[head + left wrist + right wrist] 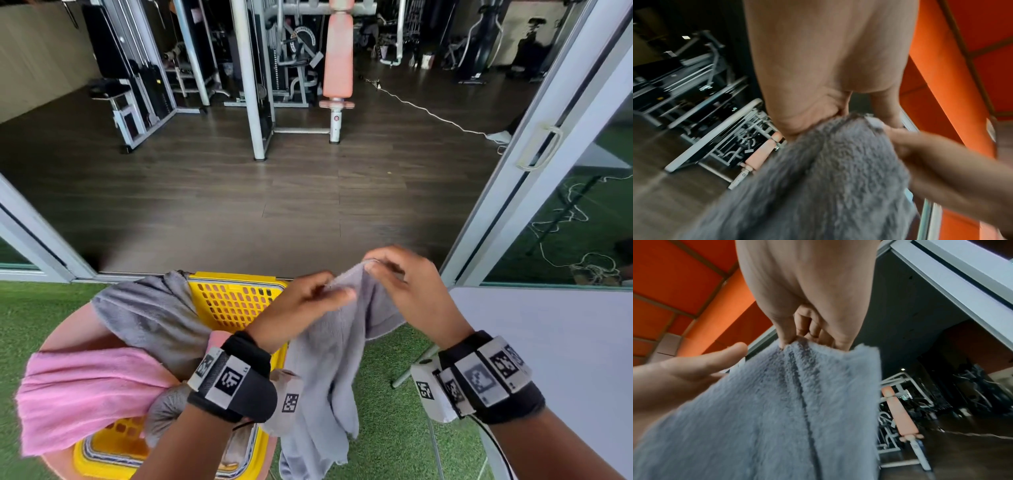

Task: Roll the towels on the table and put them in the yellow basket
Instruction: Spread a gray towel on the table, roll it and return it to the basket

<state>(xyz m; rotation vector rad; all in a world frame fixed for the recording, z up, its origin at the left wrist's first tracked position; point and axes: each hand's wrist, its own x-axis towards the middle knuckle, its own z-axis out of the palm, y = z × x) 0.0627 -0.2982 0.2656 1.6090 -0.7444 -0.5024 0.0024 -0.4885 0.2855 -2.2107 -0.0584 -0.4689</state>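
I hold a light grey towel in the air in front of me, and it hangs down over the right side of the yellow basket. My left hand pinches its top edge with the thumb on top. Just to the right, my right hand pinches the top corner. The left wrist view shows the left hand gripping the fluffy towel. In the right wrist view, the right hand pinches the towel at its upper edge.
A dark grey towel drapes over the basket's left rim and a pink towel over its near-left corner. The white table stands to the right. Green turf lies below, with a gym floor and machines beyond the open sliding door.
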